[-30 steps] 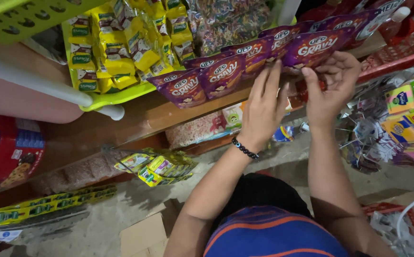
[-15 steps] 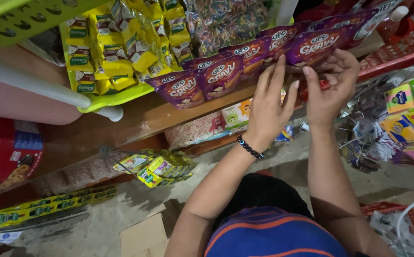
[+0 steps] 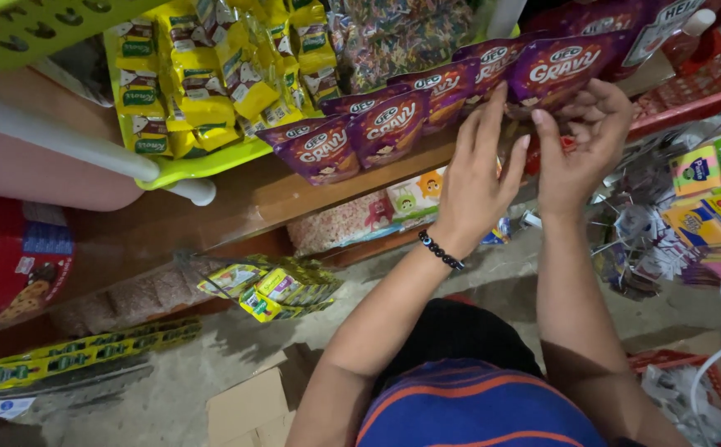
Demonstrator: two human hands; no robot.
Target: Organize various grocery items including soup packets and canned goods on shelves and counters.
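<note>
The left hand (image 3: pixel 476 178) has been raised from the wooden shelf (image 3: pixel 236 203) edge, fingers spread flat against the row of purple snack packets (image 3: pixel 393 124). The rightmost packet (image 3: pixel 561 70) remains pinched by the right hand (image 3: pixel 580 136), so alignment appears ongoing.

Wooden shelf (image 3: pixel 236 199) above grey concrete floor (image 3: pixel 236 356)

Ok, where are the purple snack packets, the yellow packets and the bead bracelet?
purple snack packets (image 3: pixel 389 124): head view, front of a middle packet in the row.
yellow packets (image 3: pixel 203 103): head view, front of one packet in the green basket.
bead bracelet (image 3: pixel 441 250): head view, beads across the left wrist.
</note>
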